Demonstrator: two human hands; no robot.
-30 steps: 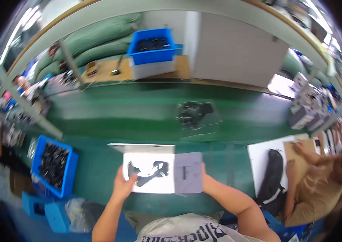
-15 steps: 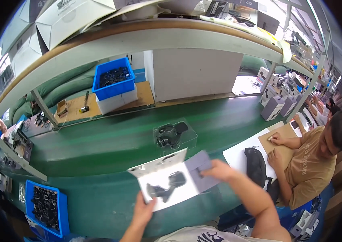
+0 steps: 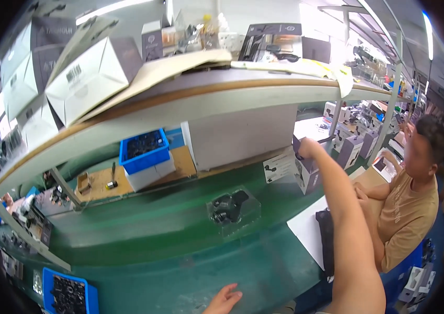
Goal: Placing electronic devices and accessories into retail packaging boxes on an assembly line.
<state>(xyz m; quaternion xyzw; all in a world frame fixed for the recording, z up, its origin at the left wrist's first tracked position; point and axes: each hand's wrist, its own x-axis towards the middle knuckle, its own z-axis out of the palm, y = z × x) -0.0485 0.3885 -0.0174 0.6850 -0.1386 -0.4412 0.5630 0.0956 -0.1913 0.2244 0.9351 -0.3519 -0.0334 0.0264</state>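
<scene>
My right hand [image 3: 311,150] is stretched far out to the right, fingers closed on the upper edge of a printed grey-and-white carton [image 3: 308,175]. The carton's white flap [image 3: 278,167], with a picture of a black device, sticks out to the left. My left hand [image 3: 224,300] is low over the near edge of the green bench, fingers apart and holding nothing. Between the hands, a clear plastic tray [image 3: 234,209] with black parts in it lies on the green surface.
A person in a tan shirt [image 3: 407,209] sits at the right, near a black pouch [image 3: 326,238] on white sheets. Blue bins [image 3: 91,298] [image 3: 145,152] of black parts stand lower left and at the back. A shelf [image 3: 201,102] loaded with boxes crosses above the bench.
The opened carton has moved from in front of me to the far right in my right hand. My left hand has let go of it. The view has tilted upward.
</scene>
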